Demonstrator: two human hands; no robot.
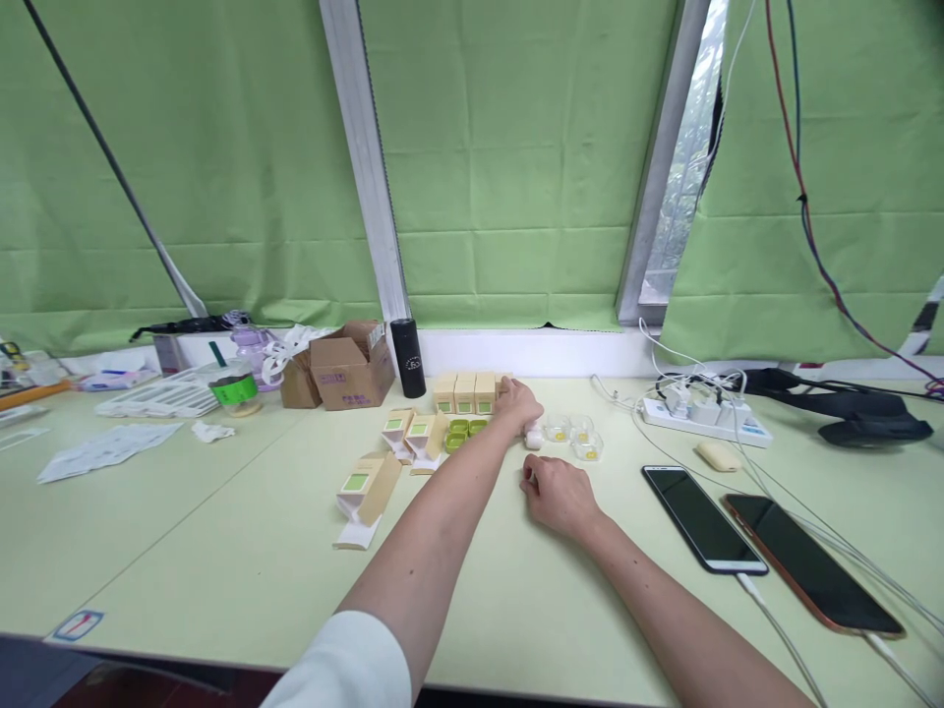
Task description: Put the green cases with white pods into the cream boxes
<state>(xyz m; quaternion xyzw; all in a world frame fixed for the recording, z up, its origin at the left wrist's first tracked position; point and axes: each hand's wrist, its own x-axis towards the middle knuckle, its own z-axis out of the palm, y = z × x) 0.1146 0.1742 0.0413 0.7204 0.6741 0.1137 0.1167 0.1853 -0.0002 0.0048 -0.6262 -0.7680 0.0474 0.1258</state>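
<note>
My left hand [518, 405] reaches far across the table, its fingers closed around the small cream box at the right end of a row of such boxes [464, 394]. Below its wrist is a small white-pink item [533, 439] of unclear kind. My right hand [561, 495] rests on the table with fingers curled in; nothing shows in them. Clear plastic cups [588, 447] with yellow marks stand beyond it. Partly behind my left forearm are green square cups [456, 436]. Several open cream boxes with green windows, such as the nearest box [369, 487], lie to the left.
Two phones [704, 518] on charging cables lie at the right, near a white power strip [708, 421] and a cream case [717, 455]. At the back stand a black bottle [408, 359] and a cardboard carton [352, 369]. A drink cup [236, 391] stands farther left.
</note>
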